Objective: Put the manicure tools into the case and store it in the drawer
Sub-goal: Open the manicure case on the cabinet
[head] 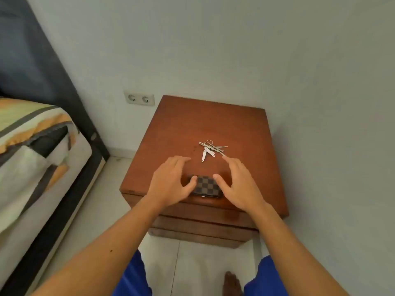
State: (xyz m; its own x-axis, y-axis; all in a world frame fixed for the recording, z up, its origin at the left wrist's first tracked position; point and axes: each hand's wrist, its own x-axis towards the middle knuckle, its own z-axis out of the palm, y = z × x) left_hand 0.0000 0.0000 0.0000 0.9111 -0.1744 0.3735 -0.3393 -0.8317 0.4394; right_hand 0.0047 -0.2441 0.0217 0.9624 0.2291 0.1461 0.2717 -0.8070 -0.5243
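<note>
A small brown checkered case [206, 185] lies closed at the front edge of the wooden nightstand [235, 124]. My left hand [171, 182] hovers at its left side, fingers spread and straight, thumb near the case's left end. My right hand [237, 186] hovers at its right side, fingers extended, thumb by the case's right end. Neither hand plainly grips the case. A pile of several silver manicure tools [210, 149], among them small scissors and a clipper, lies on the nightstand top just beyond my fingertips. Closed drawer fronts [203, 216] show below the top.
A bed with a striped sheet [36, 150] and dark frame stands to the left. A double wall socket [140, 99] sits on the wall behind the nightstand. White floor tiles, my blue shorts and a bare foot [232, 283] are below.
</note>
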